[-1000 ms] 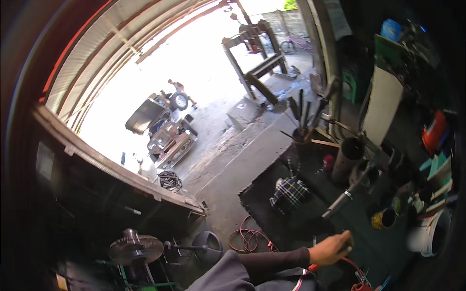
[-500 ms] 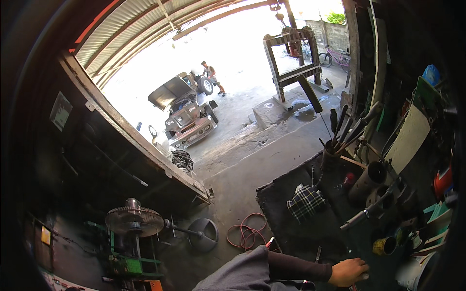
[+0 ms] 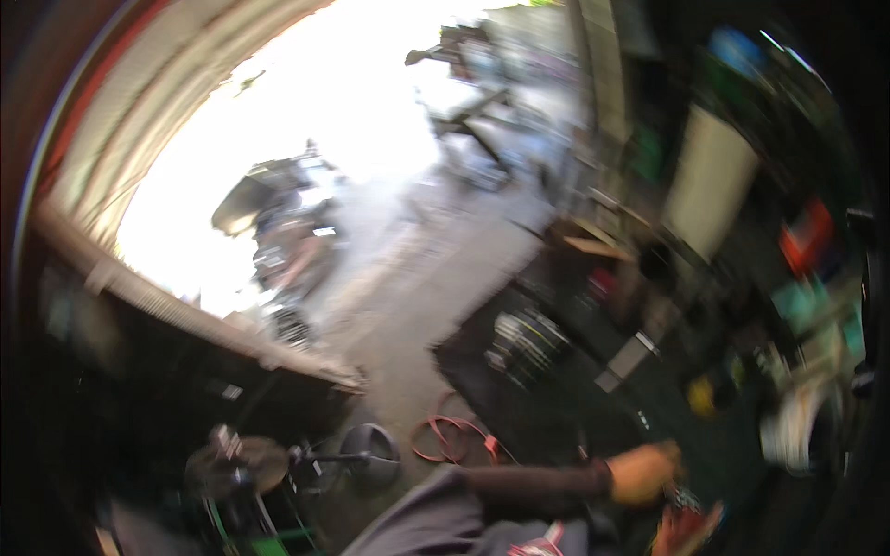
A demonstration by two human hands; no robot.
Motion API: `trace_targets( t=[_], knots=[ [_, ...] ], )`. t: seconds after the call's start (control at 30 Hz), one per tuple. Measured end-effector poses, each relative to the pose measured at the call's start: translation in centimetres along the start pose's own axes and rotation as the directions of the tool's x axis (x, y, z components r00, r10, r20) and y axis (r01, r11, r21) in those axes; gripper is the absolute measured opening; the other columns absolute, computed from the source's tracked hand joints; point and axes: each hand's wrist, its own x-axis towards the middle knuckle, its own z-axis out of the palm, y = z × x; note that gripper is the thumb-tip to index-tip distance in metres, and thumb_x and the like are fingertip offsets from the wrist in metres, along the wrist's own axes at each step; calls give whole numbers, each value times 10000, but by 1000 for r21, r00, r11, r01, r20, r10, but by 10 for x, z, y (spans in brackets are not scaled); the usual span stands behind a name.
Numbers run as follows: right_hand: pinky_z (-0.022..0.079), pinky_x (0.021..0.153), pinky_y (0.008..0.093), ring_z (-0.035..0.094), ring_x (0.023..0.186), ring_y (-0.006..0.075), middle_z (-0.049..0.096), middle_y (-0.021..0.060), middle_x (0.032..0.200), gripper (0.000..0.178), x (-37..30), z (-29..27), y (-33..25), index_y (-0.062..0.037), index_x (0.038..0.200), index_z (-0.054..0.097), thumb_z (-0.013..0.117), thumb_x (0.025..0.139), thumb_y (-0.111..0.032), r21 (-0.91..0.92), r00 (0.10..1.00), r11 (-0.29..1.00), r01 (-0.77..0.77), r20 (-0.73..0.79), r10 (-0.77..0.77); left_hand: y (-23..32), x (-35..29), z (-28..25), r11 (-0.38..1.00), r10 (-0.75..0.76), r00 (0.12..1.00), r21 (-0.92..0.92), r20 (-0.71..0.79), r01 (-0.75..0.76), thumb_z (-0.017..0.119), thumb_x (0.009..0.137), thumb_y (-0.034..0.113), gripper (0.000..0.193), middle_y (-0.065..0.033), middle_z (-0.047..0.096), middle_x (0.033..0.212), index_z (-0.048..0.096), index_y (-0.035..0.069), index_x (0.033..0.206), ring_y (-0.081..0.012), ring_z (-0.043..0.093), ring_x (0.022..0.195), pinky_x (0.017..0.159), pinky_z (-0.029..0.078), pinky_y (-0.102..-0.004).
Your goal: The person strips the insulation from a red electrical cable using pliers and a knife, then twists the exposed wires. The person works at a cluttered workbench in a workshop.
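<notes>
One hand (image 3: pixel 642 473), on a dark sleeve (image 3: pixel 533 486) coming from the lower edge, lies low on the dark bench (image 3: pixel 556 389); blur hides which hand it is and whether its fingers are spread or pinching, so that cannot be told, and no second hand shows. Just right of the hand and below it sits an orange-red thing (image 3: pixel 681 528), touching or almost touching it; its kind is unclear. Up the bench from the hand lie a checked cloth (image 3: pixel 527 335) and a grey bar (image 3: pixel 626 360), with a small yellow thing (image 3: pixel 702 397) to the right. Beyond them, at the bench's far right, stand a tall pale panel (image 3: pixel 709 185), an orange-red box (image 3: pixel 805 236) and teal packages (image 3: pixel 797 304). Left of the bench's edge the grey floor (image 3: pixel 417 306) runs open toward the bright doorway (image 3: pixel 306 102), a red hose coil (image 3: pixel 450 437) lying near the bench's corner.
</notes>
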Motion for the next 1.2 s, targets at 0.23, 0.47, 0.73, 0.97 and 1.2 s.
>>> trace_targets(
  t=[0.23,0.47,0.73,0.97,1.2],
  knots=[
    [588,883,400,717,922,205,695,48,963,305,26,-14,6,-165,1050,603,730,993,-436,24,963,988,152,-228,-142,12,14,-24,911,-359,928,-181,96,371,725,932,104,218,-158,732,1048,776,39,1134,-317,712,941,827,562,-397],
    [567,865,343,704,933,191,691,96,1032,518,3,-18,11,-32,1210,578,651,1026,-510,-1,952,990,140,-275,-135,20,17,-23,915,-277,935,-237,219,327,743,916,81,191,-137,709,943,770,32,1099,-317,695,886,803,551,-384],
    [614,708,386,725,754,260,721,143,960,704,2,-4,12,42,1187,636,630,986,-633,-99,946,992,77,-306,-104,13,26,-15,919,-274,936,-228,221,323,759,895,82,180,-123,720,942,745,27,1066,-314,691,860,779,550,-391],
    [608,723,380,714,769,254,723,147,1012,679,6,-6,11,29,1182,634,625,993,-623,-86,930,992,95,-348,-120,12,32,-4,937,-253,950,-200,185,288,779,875,72,184,-109,721,919,751,40,1054,-289,673,866,764,549,-384],
    [578,817,367,702,880,203,701,97,1023,491,2,1,7,-41,1168,595,632,1034,-512,-60,934,992,107,-335,-121,21,22,7,870,-416,901,-236,122,434,789,860,59,205,-113,668,976,756,58,1063,-299,677,871,769,559,-380]
  ],
)
